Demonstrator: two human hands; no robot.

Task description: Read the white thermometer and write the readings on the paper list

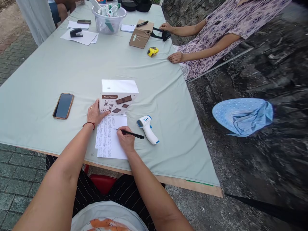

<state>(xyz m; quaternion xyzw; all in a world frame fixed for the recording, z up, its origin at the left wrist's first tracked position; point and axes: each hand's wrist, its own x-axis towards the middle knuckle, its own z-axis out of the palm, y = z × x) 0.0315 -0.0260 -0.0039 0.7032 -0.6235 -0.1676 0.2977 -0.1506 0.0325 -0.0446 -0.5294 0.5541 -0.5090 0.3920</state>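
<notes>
A white and brown "NutriMotion" box [119,97] stands on the table in front of me. My left hand [95,113] grips its lower left corner, the thumb across the front and the other fingers partly hidden by the side. Sheets of white paper [120,150] lie below the box, filled with columns of small handwriting. Over their right part my right hand [126,138] holds a black pen [136,134], its tip close to the writing. A white and blue infrared thermometer [148,129] lies just right of that hand.
A phone [63,106] lies left. Farther back are a yellow tape measure [153,51], a brown folder [141,34], a stapler [76,32] on papers and a plastic basket [108,24] of bottles. A person's hands [176,57] rest at the right edge; a blue hat [243,116] is beyond.
</notes>
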